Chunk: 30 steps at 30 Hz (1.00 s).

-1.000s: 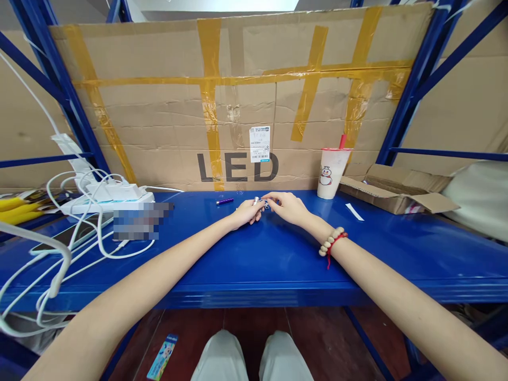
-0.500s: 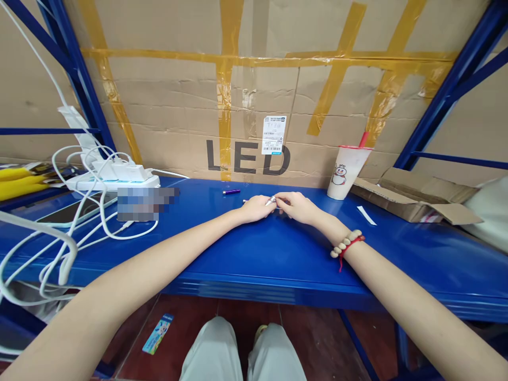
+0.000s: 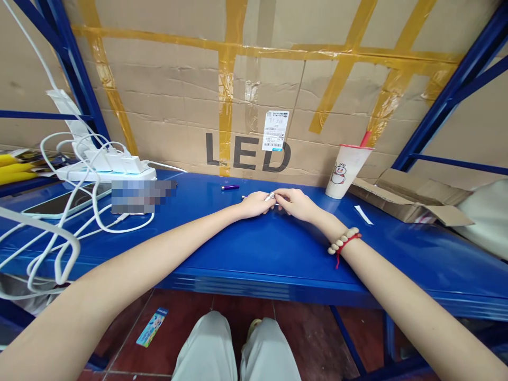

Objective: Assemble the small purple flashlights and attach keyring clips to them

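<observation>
My left hand (image 3: 254, 205) rests low over the blue shelf with its fingers closed around a slim silver pen-like piece (image 3: 270, 196). One thin end of something pokes out on the left side of that hand. My right hand (image 3: 294, 203) meets it from the right, thumb and fingers pinched at the silver piece's right end. A thin shiny bit shows beneath the fingertips, too small to name. Behind my left hand lies a short purple tube (image 3: 230, 187), like a pen cap, touched by neither hand.
A paper cup with a red straw (image 3: 340, 172) stands right of my hands, near a white paper strip (image 3: 363, 215) and an open cardboard box (image 3: 408, 198). Leftward are a power strip (image 3: 107, 172), tangled white cables and a phone (image 3: 65, 200). A large taped carton (image 3: 178, 106) stands behind.
The camera view has shifted slightly. Both hands stay together at the silver piece, with only a small change in finger position. The purple tube has not moved on the shelf.
</observation>
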{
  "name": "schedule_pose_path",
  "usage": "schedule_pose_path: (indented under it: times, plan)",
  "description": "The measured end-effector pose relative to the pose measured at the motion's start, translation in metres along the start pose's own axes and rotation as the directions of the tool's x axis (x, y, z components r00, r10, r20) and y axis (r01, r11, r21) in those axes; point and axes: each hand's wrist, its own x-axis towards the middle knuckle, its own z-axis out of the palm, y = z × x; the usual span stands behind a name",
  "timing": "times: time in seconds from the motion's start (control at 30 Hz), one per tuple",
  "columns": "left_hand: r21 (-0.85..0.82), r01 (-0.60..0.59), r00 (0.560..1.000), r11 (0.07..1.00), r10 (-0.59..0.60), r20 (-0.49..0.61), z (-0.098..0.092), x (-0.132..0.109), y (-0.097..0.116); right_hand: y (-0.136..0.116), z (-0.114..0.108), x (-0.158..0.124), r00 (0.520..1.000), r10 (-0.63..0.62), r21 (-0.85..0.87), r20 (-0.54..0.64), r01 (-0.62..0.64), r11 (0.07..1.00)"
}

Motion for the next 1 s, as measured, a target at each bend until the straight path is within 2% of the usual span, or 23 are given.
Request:
schedule_pose_path:
  times: [0.63,1.0]
  plan:
    - [-0.045,0.040,0.999,0.998,-0.040,-0.001,-0.0003,0.0002,0.0044,-0.0090,-0.0054,-0.0024,0.999,0.047,0.002,0.022,-0.047,0.999]
    - [-0.029,0.043,0.999,0.999,-0.043,0.014,-0.0012,-0.0008,0.0047,-0.0053,-0.0039,-0.0018,0.999,0.021,0.008,0.041,-0.021,1.000]
